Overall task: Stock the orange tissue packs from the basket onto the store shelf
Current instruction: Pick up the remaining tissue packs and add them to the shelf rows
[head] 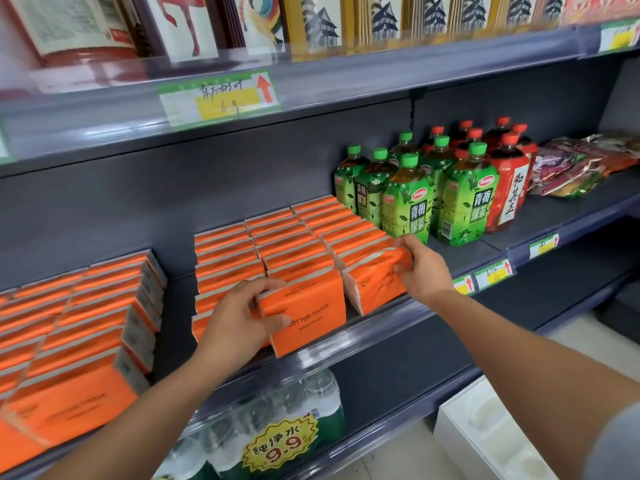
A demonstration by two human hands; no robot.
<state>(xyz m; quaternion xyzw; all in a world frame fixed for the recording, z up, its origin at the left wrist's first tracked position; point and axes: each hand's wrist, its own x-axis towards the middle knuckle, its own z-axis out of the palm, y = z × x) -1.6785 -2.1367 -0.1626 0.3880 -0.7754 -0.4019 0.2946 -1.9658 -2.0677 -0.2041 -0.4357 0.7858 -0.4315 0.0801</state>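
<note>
Left hand (239, 317) gripped the front tissue pack (308, 317), fingers over its top and thumb on its face. Right hand (424, 265) pinched the end pack (374, 285) at its upper corner. Both packs stood at the shelf (398, 315) front lip, near the green bottles (408, 202). Basket wasn't in view. Packs looked light, soft and slick-wrapped, so best held gently across the short sides.

Orange tissue packs (277, 237) stand on edge in rows on the shelf (464, 252); front pack (304, 313), printed COTTON TISSUE, upright at the lip; tilted pack (374, 285) at its 3 o'clock; second block (86, 323) at 9 o'clock.
</note>
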